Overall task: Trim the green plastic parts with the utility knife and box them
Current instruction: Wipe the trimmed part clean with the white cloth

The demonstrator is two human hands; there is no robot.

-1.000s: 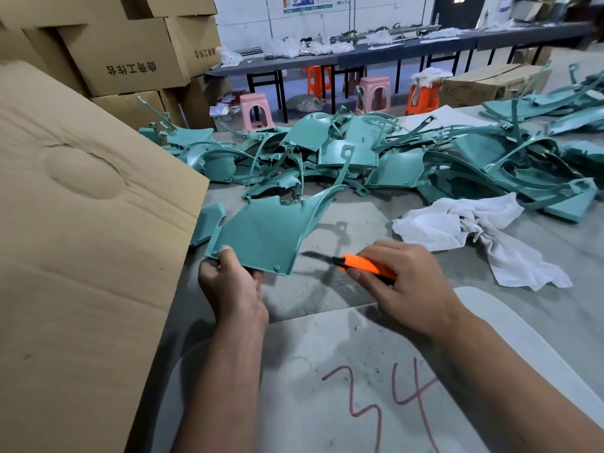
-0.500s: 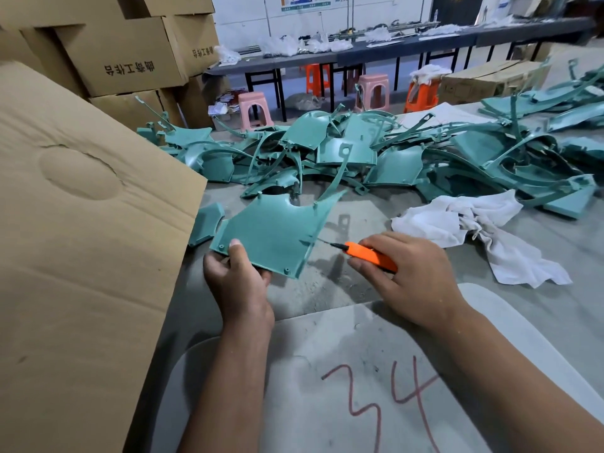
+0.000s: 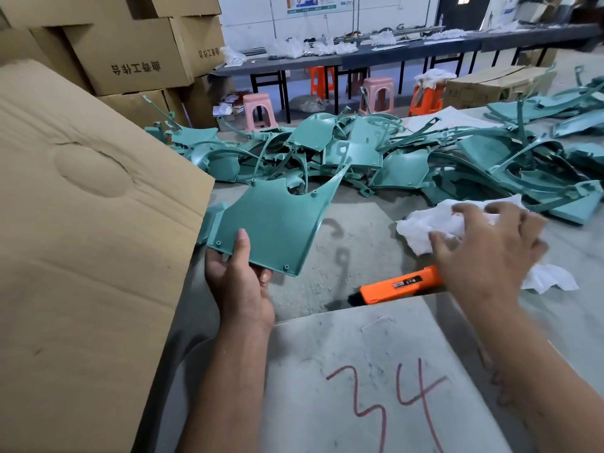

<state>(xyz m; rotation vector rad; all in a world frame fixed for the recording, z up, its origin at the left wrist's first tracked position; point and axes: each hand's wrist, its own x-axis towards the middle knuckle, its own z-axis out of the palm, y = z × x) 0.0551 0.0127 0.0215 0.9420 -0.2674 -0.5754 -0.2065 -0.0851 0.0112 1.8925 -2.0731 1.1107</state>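
Right hand [image 3: 487, 253] motion-blurred over knife [image 3: 400, 286]

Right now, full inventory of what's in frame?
green panel: one, teal, held up over the table
parts pile: many, teal, heaped across the far table
utility knife: one, orange, lying on the table
white rag: one, crumpled, right of the panel
cardboard flap: one, brown, left foreground
cartons: several, brown, stacked back left
stools: several, pink and orange, by the far benches
left hand: grips the panel's lower edge
right hand: fingers spread over the rag, blurred
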